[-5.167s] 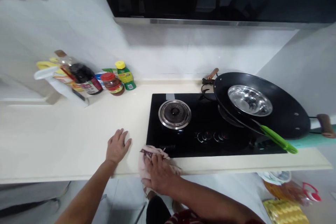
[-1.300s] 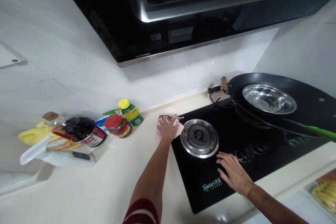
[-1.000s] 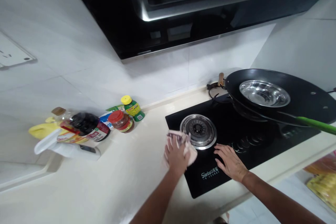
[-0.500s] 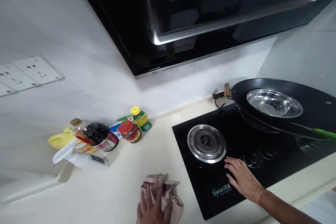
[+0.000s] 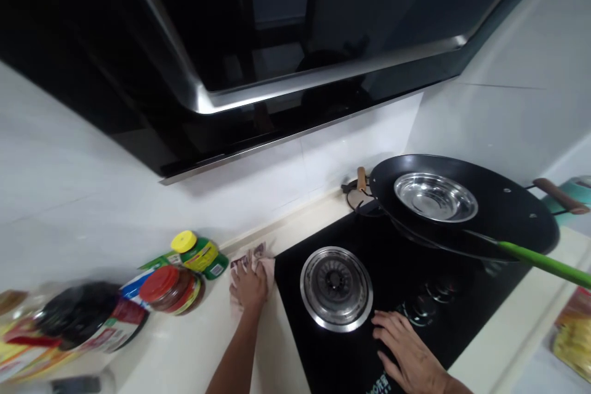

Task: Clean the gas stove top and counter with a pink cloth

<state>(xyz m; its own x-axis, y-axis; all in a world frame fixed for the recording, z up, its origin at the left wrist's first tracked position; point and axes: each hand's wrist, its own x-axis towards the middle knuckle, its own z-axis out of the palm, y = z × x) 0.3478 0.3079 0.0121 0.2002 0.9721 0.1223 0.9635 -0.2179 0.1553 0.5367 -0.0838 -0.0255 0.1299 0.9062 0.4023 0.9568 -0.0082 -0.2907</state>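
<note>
My left hand (image 5: 249, 286) presses a pale pink cloth (image 5: 236, 308) with dark markings against the counter, between the cooktop's left edge and the jars. My right hand (image 5: 401, 345) is open, with its fingers spread on the black glass cooktop (image 5: 295, 314). Its fingertips lie just beside the round metal burner (image 5: 337, 289). Close to the left hand lies a green jar with a yellow lid (image 5: 199, 253), tilted. A red-lidded jar (image 5: 172, 289) of reddish-brown contents stands next to it.
A large black wok (image 5: 498, 209) sits over the far burner, holding a metal dish (image 5: 436, 197) and a green-handled utensil (image 5: 545, 263). The range hood (image 5: 277, 95) hangs low above. A dark sauce bottle (image 5: 83, 317) and packets (image 5: 28, 357) crowd the left.
My left hand has pushed the cloth forward along the counter toward the wall. My right hand stays on the cooktop near the burner. The view has turned right.
</note>
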